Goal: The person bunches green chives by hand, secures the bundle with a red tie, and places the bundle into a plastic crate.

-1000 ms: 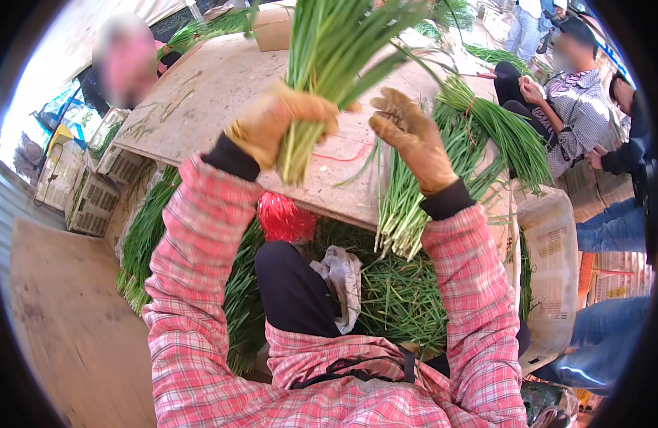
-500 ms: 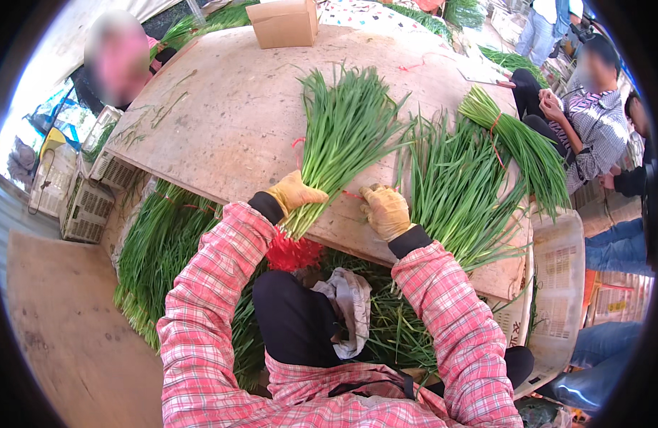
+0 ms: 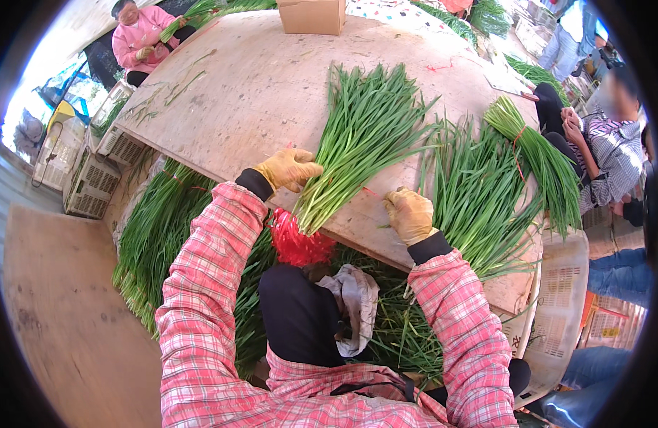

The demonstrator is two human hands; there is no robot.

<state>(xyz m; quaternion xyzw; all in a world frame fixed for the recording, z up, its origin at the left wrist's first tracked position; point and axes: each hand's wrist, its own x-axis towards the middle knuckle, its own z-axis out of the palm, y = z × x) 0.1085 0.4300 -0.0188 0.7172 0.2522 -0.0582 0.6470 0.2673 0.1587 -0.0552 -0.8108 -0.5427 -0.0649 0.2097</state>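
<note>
A loose bunch of long green leafy stalks, like garlic chives point(image 3: 368, 132), lies on the wooden board with its pale cut ends toward me. My gloved left hand point(image 3: 290, 170) rests at the left side of the stalks, fingers stretched toward them and not wrapped round. A bit of red tie point(image 3: 368, 190) shows at the bunch's right side, near my right hand point(image 3: 410, 215). That gloved hand is closed, pinching the tie's end, which the fingers mostly hide. A bundle of red strips point(image 3: 300, 239) hangs below the board's near edge.
More loose chives point(image 3: 472, 192) and a tied bunch point(image 3: 536, 160) lie right on the board point(image 3: 236, 93). A cardboard box point(image 3: 312, 16) stands at the far edge. Chives point(image 3: 154, 250) are heaped lower left. Plastic crates point(image 3: 93, 182) stand left. People sit far left and right.
My left hand has loosened its grip on the chive bunch and shifted to its left side. My right hand stays closed at the right. The view has shifted slightly.
</note>
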